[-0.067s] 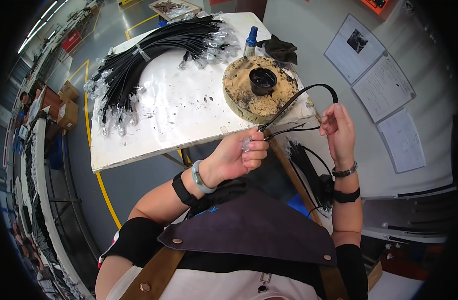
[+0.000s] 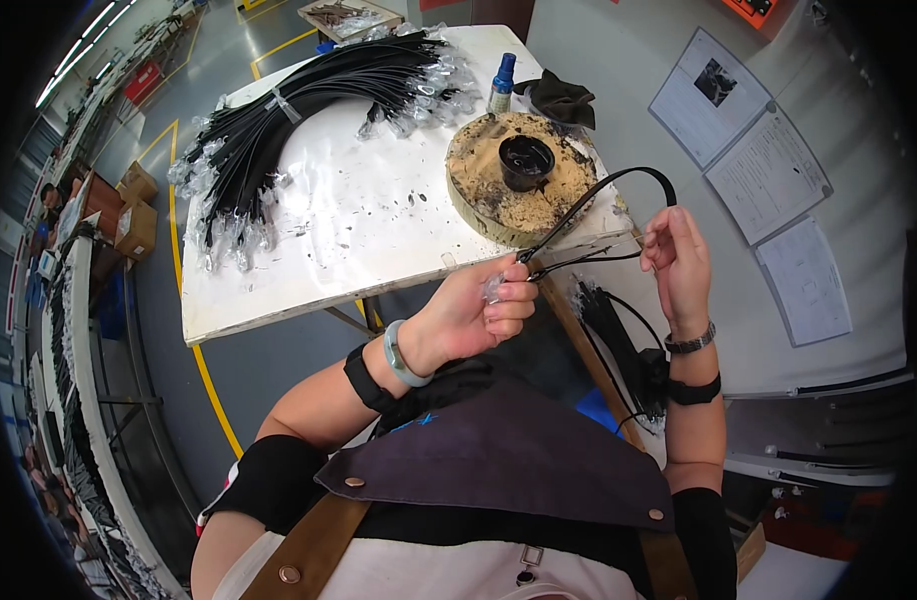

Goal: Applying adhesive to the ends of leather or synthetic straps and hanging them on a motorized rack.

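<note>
Head view: left hand [image 2: 484,305] grips a looped black strap [image 2: 665,181], right hand [image 2: 681,260] pinches something thin [image 2: 629,241]; I'd judge close strap work, next calling for steadiness

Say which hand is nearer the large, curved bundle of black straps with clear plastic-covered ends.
Left. The left hand is on the wearer's side of the bundle, to its right; the right hand is also on that side, but well farther right.

The white tabletop [image 2: 344,215] is shining; the round pad [image 2: 476,185] is looking rough and grainy, the black cup [image 2: 525,168] glossy, the black strap [image 2: 670,190] smooth; clear plastic wraps [image 2: 449,85] are glinting; the cloth apron [image 2: 499,460] is looking matt.
</note>
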A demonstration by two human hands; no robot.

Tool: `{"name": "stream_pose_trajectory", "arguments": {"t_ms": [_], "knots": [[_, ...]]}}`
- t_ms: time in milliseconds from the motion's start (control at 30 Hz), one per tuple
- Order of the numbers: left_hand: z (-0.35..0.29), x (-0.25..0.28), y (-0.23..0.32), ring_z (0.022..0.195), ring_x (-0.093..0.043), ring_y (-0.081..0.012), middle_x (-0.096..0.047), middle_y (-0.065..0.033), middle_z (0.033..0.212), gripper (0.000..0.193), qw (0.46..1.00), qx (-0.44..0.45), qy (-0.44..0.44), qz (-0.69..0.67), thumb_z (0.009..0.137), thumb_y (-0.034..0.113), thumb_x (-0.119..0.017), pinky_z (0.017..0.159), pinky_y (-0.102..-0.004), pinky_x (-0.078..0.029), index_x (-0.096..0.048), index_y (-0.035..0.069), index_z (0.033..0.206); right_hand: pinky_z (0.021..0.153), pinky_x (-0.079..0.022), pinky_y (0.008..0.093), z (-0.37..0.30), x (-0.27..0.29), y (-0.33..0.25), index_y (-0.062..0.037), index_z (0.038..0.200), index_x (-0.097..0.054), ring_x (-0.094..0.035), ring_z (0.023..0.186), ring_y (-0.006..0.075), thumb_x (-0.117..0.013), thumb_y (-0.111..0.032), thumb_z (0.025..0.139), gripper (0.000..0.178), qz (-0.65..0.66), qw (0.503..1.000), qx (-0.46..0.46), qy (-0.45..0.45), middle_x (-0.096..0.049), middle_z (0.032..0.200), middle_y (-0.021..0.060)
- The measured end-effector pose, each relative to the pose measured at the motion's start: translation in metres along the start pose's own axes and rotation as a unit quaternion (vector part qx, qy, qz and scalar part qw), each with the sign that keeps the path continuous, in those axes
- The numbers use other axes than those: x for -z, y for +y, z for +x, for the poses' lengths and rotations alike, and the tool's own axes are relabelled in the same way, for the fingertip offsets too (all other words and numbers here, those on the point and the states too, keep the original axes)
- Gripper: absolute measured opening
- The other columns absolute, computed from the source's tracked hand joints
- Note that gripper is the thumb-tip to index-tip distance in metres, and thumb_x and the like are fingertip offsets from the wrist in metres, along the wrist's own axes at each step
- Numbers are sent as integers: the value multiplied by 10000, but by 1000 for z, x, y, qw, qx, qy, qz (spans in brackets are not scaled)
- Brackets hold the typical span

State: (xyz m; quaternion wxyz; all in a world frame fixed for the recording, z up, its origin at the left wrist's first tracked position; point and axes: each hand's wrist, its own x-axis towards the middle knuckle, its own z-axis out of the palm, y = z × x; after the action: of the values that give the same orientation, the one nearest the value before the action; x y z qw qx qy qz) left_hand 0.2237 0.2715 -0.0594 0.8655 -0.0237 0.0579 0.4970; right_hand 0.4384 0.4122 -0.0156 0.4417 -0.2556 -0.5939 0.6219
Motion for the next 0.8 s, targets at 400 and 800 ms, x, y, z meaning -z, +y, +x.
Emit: {"name": "stream_pose_trajectory", "arguments": {"t_ms": [400,800], "knots": [[0,-2,0,489,-259,-70,-328,39,629,272,1000,-9,7,5,962,270,-320,415,-207,-218,-385,134,736,519,-436,211,0,4,-6,-44,831,-505,-467,599,73,-376,-256,959,279,-9,1000,20,4,-515,730,37],[1,1,0,484,-259,-71,-330,36,630,263,1000,-11,3,-1,959,261,-325,413,-208,-221,-386,133,737,517,-436,208,-1,2,-6,-44,829,-509,-472,602,70,-374,-264,961,290,-23,999,31,5,-514,734,35]]}}
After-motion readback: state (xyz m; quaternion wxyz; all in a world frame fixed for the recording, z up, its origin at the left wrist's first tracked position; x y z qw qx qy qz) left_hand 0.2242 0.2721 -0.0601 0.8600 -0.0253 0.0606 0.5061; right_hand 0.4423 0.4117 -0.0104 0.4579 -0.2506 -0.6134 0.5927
